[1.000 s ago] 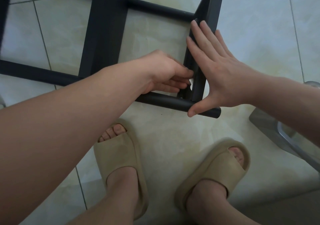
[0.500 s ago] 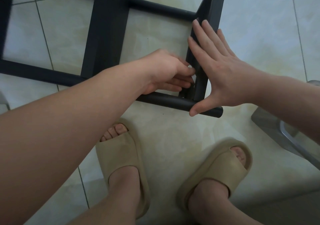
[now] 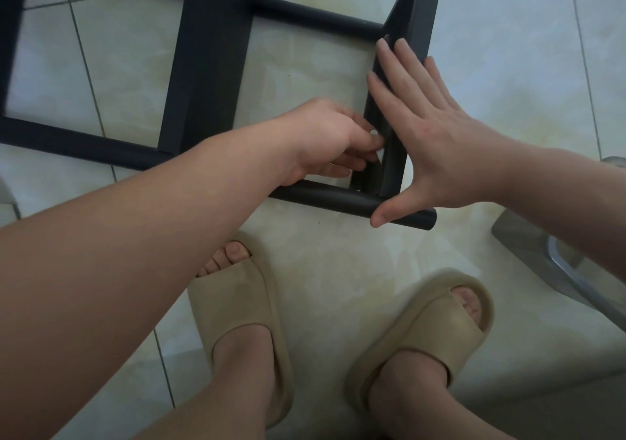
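A black metal frame (image 3: 206, 66) of tubes and flat bars lies on the tiled floor. Its right upright bar (image 3: 415, 9) meets a round tube (image 3: 325, 199) at the near corner. My right hand (image 3: 426, 134) lies flat along that upright bar with straight fingers, and its thumb rests on the tube's end. My left hand (image 3: 325, 138) reaches in from the left with curled fingers and pinches at the bar's inner edge just above the corner. Whether a small part sits between those fingertips is hidden.
My two feet in beige slides (image 3: 237, 307) (image 3: 430, 331) stand on the pale tiles just below the frame. A grey object with a shiny metal rim (image 3: 555, 263) sits at the right edge. Another grey edge (image 3: 6, 199) shows at the far left.
Both hands keep their places on the corner of the frame. Only the left fingertips shift slightly against the bar.
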`<state>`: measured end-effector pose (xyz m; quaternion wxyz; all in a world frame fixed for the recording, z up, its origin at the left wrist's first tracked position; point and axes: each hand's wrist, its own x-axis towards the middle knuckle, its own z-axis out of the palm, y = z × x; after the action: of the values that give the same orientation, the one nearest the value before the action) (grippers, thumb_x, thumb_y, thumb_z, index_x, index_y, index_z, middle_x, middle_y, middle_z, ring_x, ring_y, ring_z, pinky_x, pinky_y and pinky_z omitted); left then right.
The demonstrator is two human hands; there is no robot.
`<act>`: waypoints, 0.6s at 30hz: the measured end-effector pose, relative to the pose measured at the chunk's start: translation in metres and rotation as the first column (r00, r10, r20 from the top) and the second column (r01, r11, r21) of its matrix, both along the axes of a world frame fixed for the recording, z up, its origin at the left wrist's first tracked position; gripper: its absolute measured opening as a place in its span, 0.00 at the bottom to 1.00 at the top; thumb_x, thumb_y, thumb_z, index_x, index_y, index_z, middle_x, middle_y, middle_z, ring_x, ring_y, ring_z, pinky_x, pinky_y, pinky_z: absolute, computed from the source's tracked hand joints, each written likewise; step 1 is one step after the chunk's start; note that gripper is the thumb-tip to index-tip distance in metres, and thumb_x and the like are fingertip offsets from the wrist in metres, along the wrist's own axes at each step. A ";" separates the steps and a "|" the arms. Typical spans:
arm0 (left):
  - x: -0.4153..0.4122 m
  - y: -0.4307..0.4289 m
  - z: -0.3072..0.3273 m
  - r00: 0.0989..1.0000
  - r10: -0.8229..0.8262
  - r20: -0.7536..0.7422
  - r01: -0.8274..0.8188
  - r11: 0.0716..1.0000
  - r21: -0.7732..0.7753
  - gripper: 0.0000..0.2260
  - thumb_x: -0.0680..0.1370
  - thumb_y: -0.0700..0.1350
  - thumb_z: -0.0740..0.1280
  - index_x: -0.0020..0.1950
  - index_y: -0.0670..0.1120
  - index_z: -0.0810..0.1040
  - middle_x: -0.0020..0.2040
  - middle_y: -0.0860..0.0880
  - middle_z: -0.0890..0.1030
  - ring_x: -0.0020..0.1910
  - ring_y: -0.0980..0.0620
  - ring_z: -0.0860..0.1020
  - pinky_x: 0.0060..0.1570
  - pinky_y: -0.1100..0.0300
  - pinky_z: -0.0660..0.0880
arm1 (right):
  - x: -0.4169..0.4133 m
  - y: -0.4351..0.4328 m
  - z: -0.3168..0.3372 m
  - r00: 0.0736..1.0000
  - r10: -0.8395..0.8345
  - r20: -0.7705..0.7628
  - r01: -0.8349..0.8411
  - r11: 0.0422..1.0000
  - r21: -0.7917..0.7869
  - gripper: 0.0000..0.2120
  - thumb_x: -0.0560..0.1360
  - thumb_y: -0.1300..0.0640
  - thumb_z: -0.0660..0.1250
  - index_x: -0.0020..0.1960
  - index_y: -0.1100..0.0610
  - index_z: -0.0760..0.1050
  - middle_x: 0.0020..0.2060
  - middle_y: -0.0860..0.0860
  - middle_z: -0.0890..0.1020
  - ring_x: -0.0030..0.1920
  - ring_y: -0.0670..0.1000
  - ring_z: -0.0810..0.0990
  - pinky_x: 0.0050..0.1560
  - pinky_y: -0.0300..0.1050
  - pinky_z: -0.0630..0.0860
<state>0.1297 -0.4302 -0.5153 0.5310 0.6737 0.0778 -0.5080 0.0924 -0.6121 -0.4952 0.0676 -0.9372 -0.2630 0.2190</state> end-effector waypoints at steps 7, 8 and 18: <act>0.000 0.000 0.003 1.000 -0.017 -0.001 0.017 1.000 0.001 0.01 0.78 0.45 0.72 0.49 0.49 0.81 0.38 0.53 0.86 0.38 0.58 0.84 0.47 0.58 0.77 | 0.000 -0.001 0.000 1.000 0.003 0.004 -0.003 1.000 0.006 0.72 0.58 0.14 0.55 0.81 0.67 0.43 0.80 0.62 0.37 0.80 0.60 0.33 0.78 0.56 0.33; 0.000 0.000 0.003 1.000 -0.019 -0.004 0.019 1.000 0.001 0.01 0.78 0.45 0.71 0.49 0.48 0.81 0.38 0.53 0.86 0.38 0.58 0.84 0.47 0.59 0.77 | 0.000 -0.001 0.000 1.000 0.005 0.005 -0.005 1.000 0.008 0.72 0.58 0.14 0.55 0.81 0.67 0.43 0.80 0.63 0.38 0.80 0.61 0.33 0.79 0.57 0.34; 0.001 -0.001 0.004 0.998 -0.040 -0.049 0.040 0.999 0.003 0.04 0.80 0.43 0.69 0.50 0.43 0.80 0.37 0.50 0.86 0.40 0.54 0.84 0.50 0.56 0.82 | 0.000 -0.001 -0.002 1.000 0.012 0.014 -0.012 1.000 0.007 0.72 0.58 0.14 0.54 0.81 0.67 0.43 0.80 0.63 0.38 0.80 0.61 0.34 0.79 0.57 0.34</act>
<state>0.1307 -0.4310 -0.5116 0.5173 0.6636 0.0783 -0.5347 0.0920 -0.6135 -0.4970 0.0678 -0.9368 -0.2700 0.2120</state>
